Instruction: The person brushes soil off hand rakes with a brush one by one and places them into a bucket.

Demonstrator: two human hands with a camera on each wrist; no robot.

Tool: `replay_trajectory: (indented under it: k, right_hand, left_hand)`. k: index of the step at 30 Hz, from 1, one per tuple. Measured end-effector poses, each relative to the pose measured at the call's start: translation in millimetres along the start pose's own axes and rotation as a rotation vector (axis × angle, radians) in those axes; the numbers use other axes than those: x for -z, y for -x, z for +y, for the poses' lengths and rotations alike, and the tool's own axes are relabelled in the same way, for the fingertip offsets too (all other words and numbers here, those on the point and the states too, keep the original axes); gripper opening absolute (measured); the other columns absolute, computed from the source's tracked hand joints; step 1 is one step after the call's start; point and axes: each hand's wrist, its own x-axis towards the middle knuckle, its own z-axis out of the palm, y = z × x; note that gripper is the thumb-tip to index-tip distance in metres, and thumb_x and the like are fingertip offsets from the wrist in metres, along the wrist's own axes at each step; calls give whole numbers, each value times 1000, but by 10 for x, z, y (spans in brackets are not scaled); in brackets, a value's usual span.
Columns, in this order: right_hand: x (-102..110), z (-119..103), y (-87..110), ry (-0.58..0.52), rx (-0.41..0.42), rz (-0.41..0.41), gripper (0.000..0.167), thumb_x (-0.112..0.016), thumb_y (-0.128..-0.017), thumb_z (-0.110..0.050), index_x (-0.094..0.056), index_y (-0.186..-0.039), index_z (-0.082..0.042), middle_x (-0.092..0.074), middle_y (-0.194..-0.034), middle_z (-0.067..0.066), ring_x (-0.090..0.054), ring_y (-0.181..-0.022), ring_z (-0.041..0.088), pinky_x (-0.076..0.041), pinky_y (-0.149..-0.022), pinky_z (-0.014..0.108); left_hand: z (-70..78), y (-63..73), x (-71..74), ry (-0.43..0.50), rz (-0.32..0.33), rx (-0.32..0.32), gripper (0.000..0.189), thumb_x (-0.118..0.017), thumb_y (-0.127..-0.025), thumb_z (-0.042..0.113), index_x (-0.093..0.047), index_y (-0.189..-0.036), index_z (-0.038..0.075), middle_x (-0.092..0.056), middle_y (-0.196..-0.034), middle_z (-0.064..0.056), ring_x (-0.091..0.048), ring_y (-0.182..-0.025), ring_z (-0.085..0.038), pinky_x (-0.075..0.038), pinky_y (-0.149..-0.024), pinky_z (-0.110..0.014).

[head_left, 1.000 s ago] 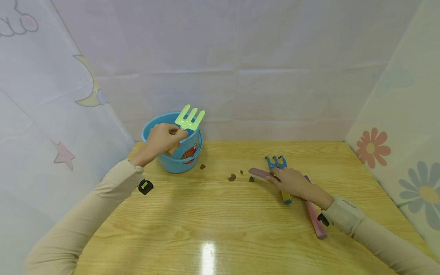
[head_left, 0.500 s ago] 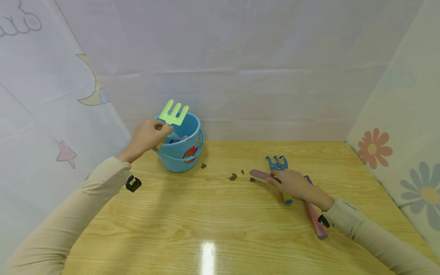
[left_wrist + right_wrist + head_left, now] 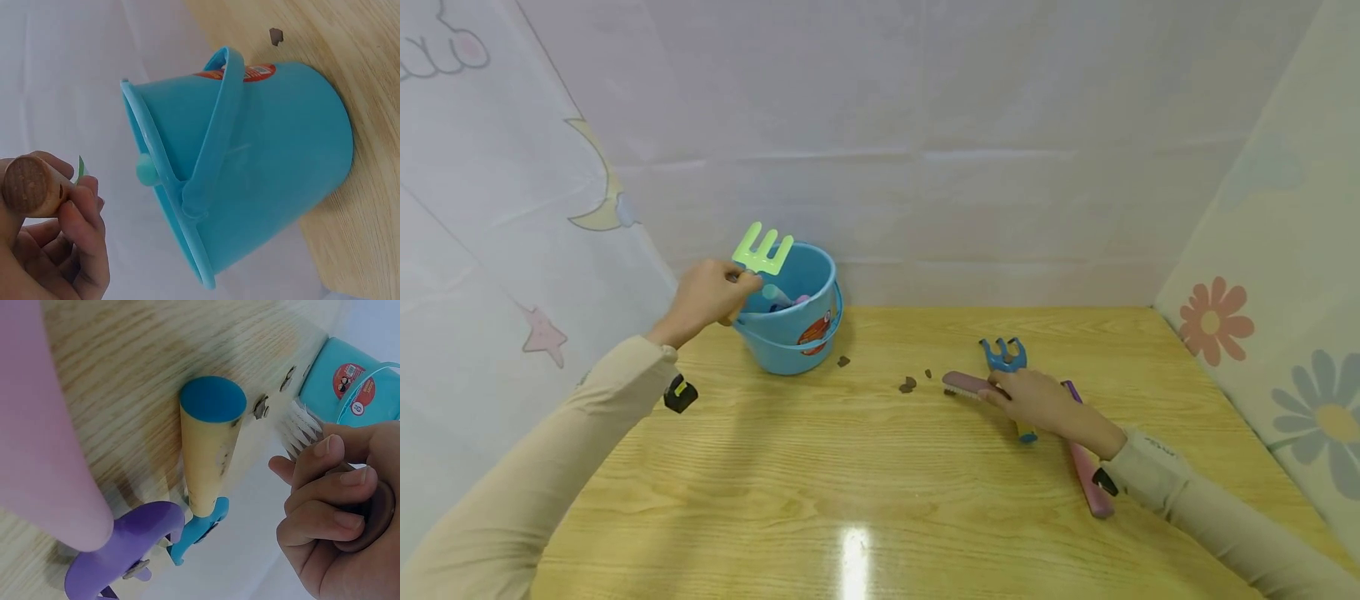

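Green fork [image 3: 763, 250] and mauve brush [image 3: 966, 383] were each gripped in a hand, the two hands well apart. Across the wood-grained table [image 3: 880, 458], the largest container was a light-blue bucket [image 3: 767, 354], upright at the left rear, with its handle lowered against the front. The left hand [image 3: 706, 293] pinched the fork by its wooden handle near the bucket's mouth, clear of the rim, tines up. The right hand [image 3: 1037, 400] had its fingers curled round the brush, bristles down. Beneath that forearm lay a pink-handled tool [image 3: 1090, 483] with a purple head, and beside it a blue rake [image 3: 996, 362] with a yellow handle. Inside the bucket showed a mint-coloured rounded end [image 3: 147, 170], something pink [image 3: 802, 298] and something dark blue; what they belonged to could not be told. A red label [image 3: 340, 375] with a cartoon figure was on the bucket's wall, its lettering too small to read. Smallest were brown fragments [image 3: 908, 384], scattered between bucket and brush.
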Motion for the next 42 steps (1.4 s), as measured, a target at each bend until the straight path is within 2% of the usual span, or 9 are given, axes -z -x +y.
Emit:
replay_trajectory:
  k: [5, 8, 13, 25, 30, 35, 42]
  right_hand:
    - [-25, -1, -2, -14, 12, -1, 40, -54, -103, -31, -63, -116, 5, -51, -60, -7, -46, -44, 5, -37, -42, 24]
    - [-35, -12, -4, -14, 10, 6, 38, -55, -102, -31, -63, -115, 5, -51, -60, -8, -46, -44, 5, -36, -42, 23]
    - [-39, -60, 0, -10, -4, -5, 38, -56, -102, -29, -62, -116, 6, -52, -62, -7, -47, -45, 5, -38, -43, 23]
    - [-50, -108, -1, -6, -19, -23, 39, -56, -102, -30, -62, -117, 5, -53, -62, -7, -47, -45, 6, -37, -43, 24]
    - [-64, -113, 2, -22, -16, -19, 38, -57, -101, -29, -63, -116, 6, -55, -64, -7, -48, -46, 5, -40, -44, 24]
    - [-77, -122, 9, -20, -10, -17, 39, -57, -101, -29, -63, -116, 6, -57, -65, -6, -49, -46, 4, -41, -44, 24]
    - [-66, -123, 0, -12, -29, -13, 38, -58, -101, -29, -62, -116, 6, -58, -68, -4, -49, -48, 6, -41, -46, 25]
  left_hand:
    - [-97, -62, 14, -52, -18, -3, 39, -55, -91, 18, -45, -54, 10, -47, -45, -6, -52, -44, -24, -27, -44, -29]
    - [-149, -83, 28, -42, -50, -4, 40, -57, -91, 17, -46, -53, 10, -44, -43, -5, -46, -42, -22, -26, -45, -28]
    - [-216, -79, 41, -25, -99, 32, 43, -60, -92, 19, -46, -52, 10, -40, -43, -3, -38, -43, -19, -27, -47, -30]
    - [-298, -140, 32, -32, -98, 87, 44, -59, -93, 21, -46, -53, 10, -42, -45, -3, -43, -45, -22, -29, -47, -31]
    - [-328, -171, 14, -69, -135, 124, 44, -62, -94, 25, -50, -55, 10, -41, -45, -1, -45, -47, -20, -35, -53, -33]
    - [-361, -213, -24, -98, -176, 166, 42, -62, -94, 28, -50, -59, 10, -42, -46, -1, -44, -47, -17, -35, -51, -32]
    - [-372, -277, 3, -170, -238, 173, 47, -59, -97, 35, -59, -61, 5, -46, -45, 0, -45, -46, -16, -39, -55, -33]
